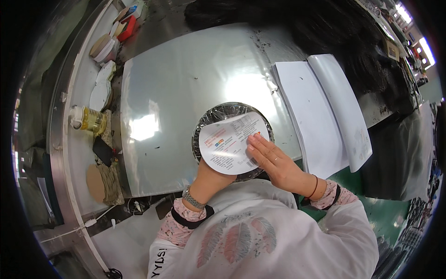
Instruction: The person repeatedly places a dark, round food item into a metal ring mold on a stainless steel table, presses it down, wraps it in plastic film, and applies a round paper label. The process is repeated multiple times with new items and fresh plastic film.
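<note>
A round white paper label (227, 148) with printed text and small coloured marks lies tilted over a round black thing wrapped in shiny clear film (218, 114). The wrapped thing sits at the near edge of the table. My right hand (272, 160) rests on the label's right part, its fingers stretched out flat. From the near side my left hand (214, 177) reaches under the label. Its fingers are hidden there, so whether they grip the label or the wrapped thing does not show.
A large clear plastic sheet (172, 93) covers the table. To the right lies a stack of white paper (311, 111) with a curled top sheet. Black sheet material (334, 42) is heaped at the back. Along the left ledge stand a yellow jar (94, 120), a red box (126, 29) and round discs (96, 182).
</note>
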A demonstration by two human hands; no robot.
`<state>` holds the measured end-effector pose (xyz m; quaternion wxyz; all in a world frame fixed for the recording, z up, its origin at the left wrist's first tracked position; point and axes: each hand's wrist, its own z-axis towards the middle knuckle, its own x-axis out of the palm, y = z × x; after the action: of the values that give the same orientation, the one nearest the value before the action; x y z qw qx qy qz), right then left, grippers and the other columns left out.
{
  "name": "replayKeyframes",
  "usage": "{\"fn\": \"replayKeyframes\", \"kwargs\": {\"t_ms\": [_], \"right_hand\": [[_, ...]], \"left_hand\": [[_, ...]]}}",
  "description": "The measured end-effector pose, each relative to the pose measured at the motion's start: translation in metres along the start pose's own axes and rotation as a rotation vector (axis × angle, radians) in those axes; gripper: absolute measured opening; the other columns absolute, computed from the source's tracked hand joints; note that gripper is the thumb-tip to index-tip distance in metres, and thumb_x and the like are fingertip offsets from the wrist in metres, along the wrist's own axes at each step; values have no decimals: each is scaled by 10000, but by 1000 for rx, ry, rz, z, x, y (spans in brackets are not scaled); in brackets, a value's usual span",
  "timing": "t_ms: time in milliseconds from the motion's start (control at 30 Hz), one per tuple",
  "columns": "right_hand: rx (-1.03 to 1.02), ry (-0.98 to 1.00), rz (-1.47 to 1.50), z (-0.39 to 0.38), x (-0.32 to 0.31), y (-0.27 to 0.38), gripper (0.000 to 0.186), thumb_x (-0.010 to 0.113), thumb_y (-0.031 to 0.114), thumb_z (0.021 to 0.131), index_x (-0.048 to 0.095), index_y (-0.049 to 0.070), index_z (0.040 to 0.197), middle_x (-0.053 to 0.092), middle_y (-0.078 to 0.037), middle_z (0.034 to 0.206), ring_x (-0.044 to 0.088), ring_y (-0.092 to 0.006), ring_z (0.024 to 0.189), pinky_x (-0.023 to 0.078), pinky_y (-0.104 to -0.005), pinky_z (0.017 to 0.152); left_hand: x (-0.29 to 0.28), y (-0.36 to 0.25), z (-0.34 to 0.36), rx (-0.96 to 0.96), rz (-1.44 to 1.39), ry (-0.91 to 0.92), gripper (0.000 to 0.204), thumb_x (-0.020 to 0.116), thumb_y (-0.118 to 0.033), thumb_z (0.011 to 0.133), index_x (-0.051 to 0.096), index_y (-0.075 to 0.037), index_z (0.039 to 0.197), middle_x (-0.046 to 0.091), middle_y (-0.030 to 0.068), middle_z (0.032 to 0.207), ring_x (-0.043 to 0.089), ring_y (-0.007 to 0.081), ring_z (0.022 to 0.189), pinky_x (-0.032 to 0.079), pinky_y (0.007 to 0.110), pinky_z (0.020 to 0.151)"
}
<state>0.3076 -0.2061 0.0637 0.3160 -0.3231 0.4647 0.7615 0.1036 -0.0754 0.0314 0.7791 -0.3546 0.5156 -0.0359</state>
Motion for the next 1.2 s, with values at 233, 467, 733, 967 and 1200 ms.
{"fn": "replayKeyframes", "kwargs": {"t_ms": [233, 467, 733, 967, 1200], "right_hand": [[14, 103, -180, -6, 10, 1, 690, 572, -54, 852, 409, -107, 1520, 387, -266, 1611, 385, -420, 1506, 380, -487, 1212], [91, 355, -222, 14, -20, 14, 616, 562, 115, 973, 398, -94, 1529, 380, -269, 1614, 407, -396, 1491, 371, -498, 1197], [179, 141, 35, 74, 30, -23, 616, 435, 312, 1101, 305, 10, 1622, 268, -216, 1693, 234, -356, 1582, 171, -495, 1279], [136, 126, -83, 76, 35, -15, 655, 393, 413, 1113, 323, -11, 1607, 302, -226, 1676, 259, -368, 1571, 172, -519, 1276], [21, 244, -221, 82, 41, -8, 707, 417, 521, 1081, 325, 97, 1639, 264, -168, 1709, 193, -371, 1592, 118, -555, 1275]], "left_hand": [[-10, -14, 11, -181, -287, 28, 495, 756, -275, 892, 660, -136, 1358, 671, 81, 1369, 608, 278, 1282, 448, 388, 1117], [-9, -6, 18, -70, -211, 9, 558, 783, -272, 881, 614, -91, 1382, 626, 113, 1410, 579, 302, 1291, 426, 393, 1132], [-46, 0, 17, 0, -383, 92, 625, 774, -229, 892, 553, -42, 1446, 606, 190, 1421, 518, 422, 1357, 429, 502, 1131], [-67, 28, -30, 43, 114, -35, 394, 673, -149, 914, 676, 1, 1278, 593, 175, 1441, 458, 426, 1414, 377, 539, 1170], [-43, 24, -24, -8, 85, -100, 380, 607, -93, 887, 664, 16, 1246, 602, 174, 1409, 469, 425, 1379, 379, 542, 1153]]}}
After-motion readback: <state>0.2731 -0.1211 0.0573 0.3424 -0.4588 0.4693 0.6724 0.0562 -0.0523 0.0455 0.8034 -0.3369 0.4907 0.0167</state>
